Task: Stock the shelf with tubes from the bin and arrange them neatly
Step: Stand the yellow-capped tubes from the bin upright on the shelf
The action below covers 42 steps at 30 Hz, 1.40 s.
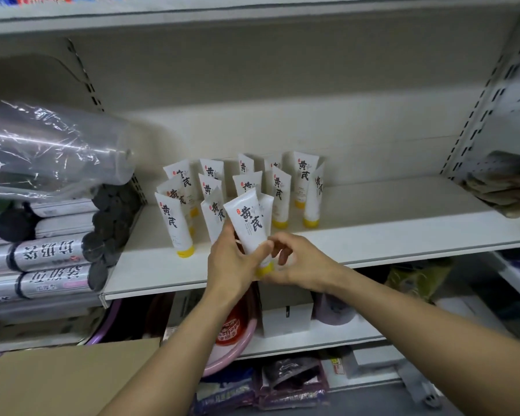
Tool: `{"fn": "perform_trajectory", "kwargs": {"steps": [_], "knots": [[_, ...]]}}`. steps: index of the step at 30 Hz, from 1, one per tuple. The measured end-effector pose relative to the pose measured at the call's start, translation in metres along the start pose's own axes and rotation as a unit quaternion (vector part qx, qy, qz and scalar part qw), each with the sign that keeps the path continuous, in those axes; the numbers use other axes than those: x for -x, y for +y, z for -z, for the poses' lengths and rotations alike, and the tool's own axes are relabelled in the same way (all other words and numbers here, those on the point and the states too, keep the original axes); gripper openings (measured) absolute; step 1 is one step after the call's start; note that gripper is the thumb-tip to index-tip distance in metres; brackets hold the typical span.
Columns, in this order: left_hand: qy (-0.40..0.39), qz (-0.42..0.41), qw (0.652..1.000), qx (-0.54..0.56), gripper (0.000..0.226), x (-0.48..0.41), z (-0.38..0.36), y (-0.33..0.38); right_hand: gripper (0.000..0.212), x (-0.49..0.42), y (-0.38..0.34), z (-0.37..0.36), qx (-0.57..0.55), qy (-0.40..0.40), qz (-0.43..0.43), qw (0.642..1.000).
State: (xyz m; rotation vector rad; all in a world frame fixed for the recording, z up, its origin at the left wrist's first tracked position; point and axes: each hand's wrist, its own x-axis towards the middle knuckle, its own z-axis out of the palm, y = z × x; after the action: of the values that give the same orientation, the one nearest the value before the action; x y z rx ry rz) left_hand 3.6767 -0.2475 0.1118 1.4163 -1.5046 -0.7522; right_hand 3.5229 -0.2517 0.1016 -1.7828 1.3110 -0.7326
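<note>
Partway, roughly: over a dozen standing tubes (278, 187) already sit cap-down in loose rows at the left-centre of the shelf (373, 235). Some lean, so tidying is left. One more tube (246, 220) is in the air just above the shelf's front edge, in front of the cluster, not yet set down. Left hand (231, 262) grip wraps its body; right hand (300, 265) grip looks to pinch the yellow cap end, partly hidden. Cardboard box (66, 376) at lower left is probably the bin; only a flap shows, contents unseen. Bag rolls (51, 250) stack beside the tubes.
</note>
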Motion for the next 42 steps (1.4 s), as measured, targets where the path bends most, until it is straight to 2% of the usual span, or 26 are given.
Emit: {"fn": "perform_trajectory", "kwargs": {"steps": [4,7,12,16,24,28,32,37,42], "knots": [[-0.028,-0.009,1.000,-0.007,0.056,0.001,-0.019,0.014,0.045,0.002,-0.004,0.000,0.019,0.097,0.011,0.995],[-0.085,-0.016,0.995,-0.042,0.052,-0.002,-0.022,0.014,0.047,0.006,0.006,0.012,-0.003,0.120,-0.008,0.993],[-0.129,-0.005,0.987,-0.097,0.031,-0.007,-0.012,-0.006,0.047,-0.006,0.028,0.029,0.011,0.186,-0.087,0.979],[-0.118,-0.011,0.984,-0.131,0.016,-0.012,-0.006,-0.017,0.050,-0.027,0.028,0.027,-0.013,0.187,-0.098,0.977],[-0.107,-0.021,0.983,-0.146,0.013,-0.023,-0.006,-0.024,0.043,-0.041,0.033,0.018,0.047,0.178,-0.107,0.977],[-0.121,-0.016,0.981,-0.152,0.011,-0.022,-0.006,-0.025,0.053,-0.040,0.034,0.020,0.043,0.158,-0.113,0.980],[-0.178,-0.006,0.969,-0.170,0.017,-0.017,-0.004,-0.020,0.068,-0.018,0.034,0.029,0.049,0.160,-0.132,0.977],[-0.230,-0.045,0.949,-0.213,0.022,-0.004,-0.014,-0.003,0.041,0.040,0.037,0.059,0.194,0.153,-0.131,0.960],[-0.270,-0.109,0.924,-0.248,0.026,0.014,-0.055,0.029,0.043,0.107,0.044,0.096,0.348,0.157,-0.117,0.917]]}}
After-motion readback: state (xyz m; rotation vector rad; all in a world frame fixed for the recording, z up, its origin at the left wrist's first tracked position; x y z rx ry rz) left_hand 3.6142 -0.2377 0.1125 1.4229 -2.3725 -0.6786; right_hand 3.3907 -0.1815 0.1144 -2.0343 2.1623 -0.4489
